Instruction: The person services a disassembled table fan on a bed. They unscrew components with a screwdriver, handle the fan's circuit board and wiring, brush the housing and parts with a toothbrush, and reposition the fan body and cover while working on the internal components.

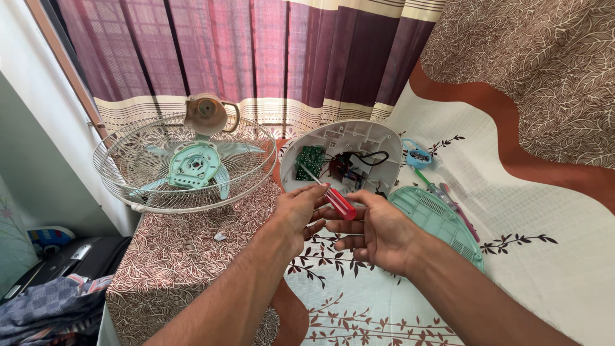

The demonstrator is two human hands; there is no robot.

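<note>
A screwdriver with a red handle (pixel 340 204) sits between my two hands, its thin shaft pointing up-left at the open white fan base (pixel 371 136). My left hand (pixel 296 213) pinches the upper end of the handle. My right hand (pixel 379 232) closes its thumb and fingers on the lower end. Inside the base I see a green circuit board (pixel 311 161) and black and red wires (pixel 359 160). The shaft tip lies just over the board's lower edge.
A wire fan cage (pixel 128 173) with mint blades and a beige motor (pixel 205 114) lies at the left on the patterned bed sheet (pixel 551 243). A mint base cover (pixel 439 221), a blue ring-shaped piece (pixel 417 154) and thin pink and green tools (pixel 451 204) lie at the right. Curtains hang behind; bags sit on the floor at the left.
</note>
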